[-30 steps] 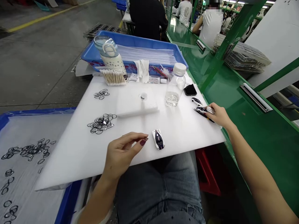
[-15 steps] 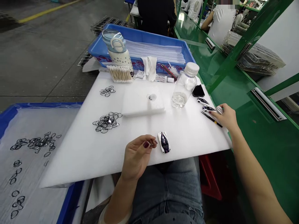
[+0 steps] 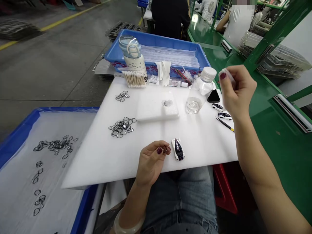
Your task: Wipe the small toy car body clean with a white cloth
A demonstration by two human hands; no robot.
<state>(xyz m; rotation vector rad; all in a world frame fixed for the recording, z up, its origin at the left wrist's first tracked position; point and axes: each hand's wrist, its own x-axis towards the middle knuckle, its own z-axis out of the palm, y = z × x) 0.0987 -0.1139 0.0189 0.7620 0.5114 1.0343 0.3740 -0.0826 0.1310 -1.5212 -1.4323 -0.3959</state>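
Observation:
My left hand (image 3: 152,161) is held over the front edge of the white foam board (image 3: 97,162), thumb and fingers pinched together. What they hold, if anything, is too small to make out. Just right of these fingertips lies a white toy car (image 3: 178,149) with a glossy dark top. My right hand (image 3: 240,91) is raised above the board's right side, closed on a white cloth (image 3: 229,77) that looks crumpled. Below it are two similar small cars (image 3: 224,115) and dark tweezers (image 3: 225,124) with a yellow band.
Thin black rings (image 3: 122,126) lie in piles on the board, with more in the blue-rimmed tray (image 3: 90,204) at left. A foam block (image 3: 156,109), clear bottle (image 3: 195,97), cotton swabs (image 3: 134,79) and a tumbler (image 3: 133,53) stand before a blue bin (image 3: 168,37). Other people sit beyond.
My right hand has lifted from beside the small cars, up and away from the board, with the white cloth. My left hand keeps its pinch beside the car. The view has shifted slightly left.

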